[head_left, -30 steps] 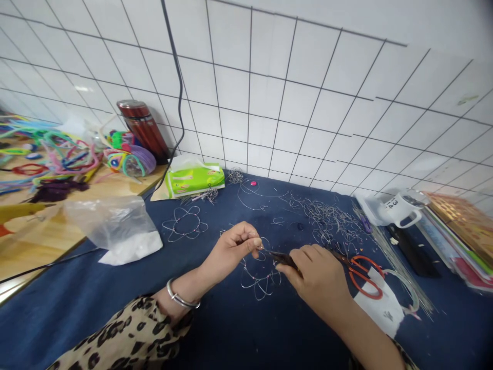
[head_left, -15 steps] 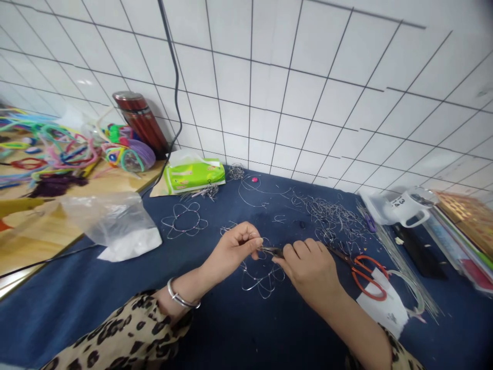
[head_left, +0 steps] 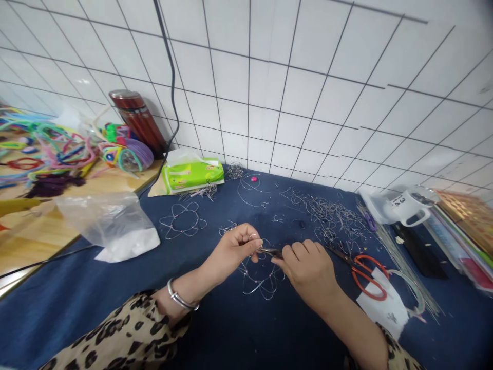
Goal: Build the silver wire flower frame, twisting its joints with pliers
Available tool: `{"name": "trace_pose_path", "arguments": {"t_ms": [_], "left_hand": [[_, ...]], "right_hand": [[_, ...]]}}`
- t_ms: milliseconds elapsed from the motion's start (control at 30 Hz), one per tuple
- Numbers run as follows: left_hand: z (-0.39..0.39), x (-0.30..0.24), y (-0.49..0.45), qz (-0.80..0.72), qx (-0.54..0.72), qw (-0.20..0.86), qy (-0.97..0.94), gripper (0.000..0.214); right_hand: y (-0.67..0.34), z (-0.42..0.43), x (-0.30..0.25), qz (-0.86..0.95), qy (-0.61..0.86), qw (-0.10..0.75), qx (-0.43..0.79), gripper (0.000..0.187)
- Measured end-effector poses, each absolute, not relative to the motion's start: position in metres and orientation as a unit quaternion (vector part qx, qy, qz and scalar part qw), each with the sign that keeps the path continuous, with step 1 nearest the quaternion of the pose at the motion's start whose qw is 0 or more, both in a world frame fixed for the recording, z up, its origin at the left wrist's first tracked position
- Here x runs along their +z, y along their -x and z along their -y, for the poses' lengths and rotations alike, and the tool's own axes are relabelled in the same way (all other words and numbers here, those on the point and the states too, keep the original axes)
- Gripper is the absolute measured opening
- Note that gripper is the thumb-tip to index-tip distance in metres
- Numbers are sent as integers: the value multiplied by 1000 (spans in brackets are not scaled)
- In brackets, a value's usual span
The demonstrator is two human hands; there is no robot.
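Observation:
My left hand (head_left: 241, 249) pinches a thin wire flower (head_left: 259, 284) between thumb and fingers; its looped petals hang below the hand over the dark blue cloth. My right hand (head_left: 310, 267) is wrapped round a pair of small pliers (head_left: 272, 252), handles mostly hidden in the palm. The jaws of the pliers reach left to the wire at my left fingertips; whether they are clamped on it is too small to tell. Another wire flower (head_left: 183, 221) with tiny beads lies flat to the left.
Orange-handled scissors (head_left: 370, 277) lie on white paper at the right, near a white mug (head_left: 410, 208). Wire scraps (head_left: 333, 213) are heaped behind my right hand. A green tissue pack (head_left: 192, 176), a plastic bag (head_left: 123, 226) and a red thermos (head_left: 138, 121) stand left.
Both hands keep nearly the same hold, with the pliers still at the left fingertips. The wire flower's petals have shifted very slightly, and the whole view has moved a little.

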State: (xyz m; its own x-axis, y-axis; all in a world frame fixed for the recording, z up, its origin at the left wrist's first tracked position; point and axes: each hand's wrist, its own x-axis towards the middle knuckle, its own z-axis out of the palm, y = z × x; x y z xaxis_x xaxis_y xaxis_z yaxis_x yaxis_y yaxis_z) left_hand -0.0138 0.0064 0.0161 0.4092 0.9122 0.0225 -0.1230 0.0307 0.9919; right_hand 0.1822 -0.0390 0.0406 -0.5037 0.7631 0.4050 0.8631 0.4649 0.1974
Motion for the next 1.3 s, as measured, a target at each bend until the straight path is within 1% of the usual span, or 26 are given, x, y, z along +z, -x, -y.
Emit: {"name": "trace_pose_path", "arguments": {"t_ms": [233, 467, 733, 1133, 1300], "left_hand": [[-6, 16, 14, -357, 413, 604, -580, 11], [-8, 28, 16, -340, 388, 615, -597, 8], [-7, 24, 14, -349, 388, 613, -593, 13], [-6, 24, 14, -364, 388, 554, -641, 9], [-4, 23, 14, -365, 386, 518, -671, 8]], "right_hand": [[-182, 40, 38, 844, 494, 131, -164, 29], [-185, 38, 34, 843, 507, 134, -122, 30], [-188, 34, 31, 840, 522, 129, -69, 35], [-189, 30, 36, 820, 553, 107, 95, 45], [-193, 27, 40, 808, 547, 115, 186, 49]]}}
